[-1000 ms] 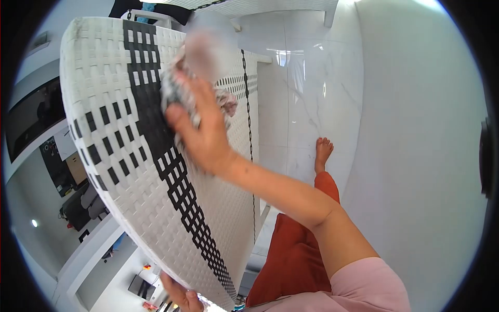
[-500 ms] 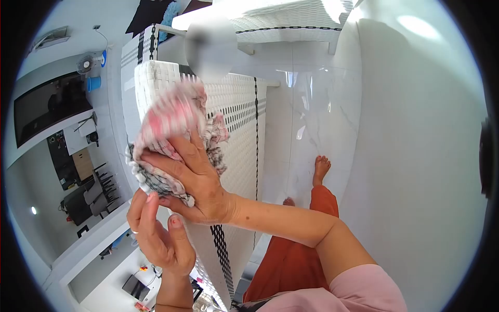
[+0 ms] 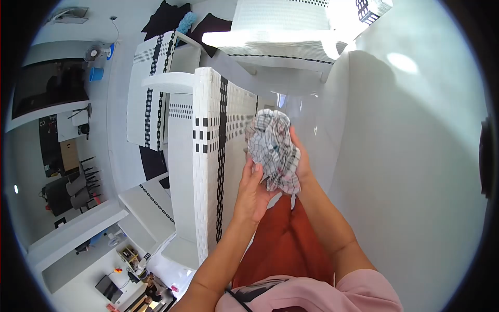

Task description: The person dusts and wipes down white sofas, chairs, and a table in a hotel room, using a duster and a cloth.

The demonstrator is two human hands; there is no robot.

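Observation:
A crumpled checked cloth (image 3: 273, 151), grey and white with faint pink patches, is bunched up between my two hands in front of my body. My left hand (image 3: 253, 190) grips its lower left edge, thumb against the folds. Along the right side my right hand (image 3: 303, 158) holds the cloth, its fingers partly hidden behind it. Just left of the cloth rises the white woven backrest (image 3: 208, 156) of a seat, with black bands through the weave. Neither hand appears to touch it.
Another white woven seat (image 3: 280, 44) stands at the top, near dark cushions (image 3: 166, 20) and a blue fluffy thing (image 3: 186, 23). A woven piece (image 3: 148, 99) is on the left. A pale wall (image 3: 405, 156) runs along the right. Farther left are a fan (image 3: 94, 53) and a blue bucket (image 3: 96, 74).
The cloth has left the woven backrest and come right, in front of my body. Both hands now hold it from either side. The pink part is mostly turned away, and the view has shifted.

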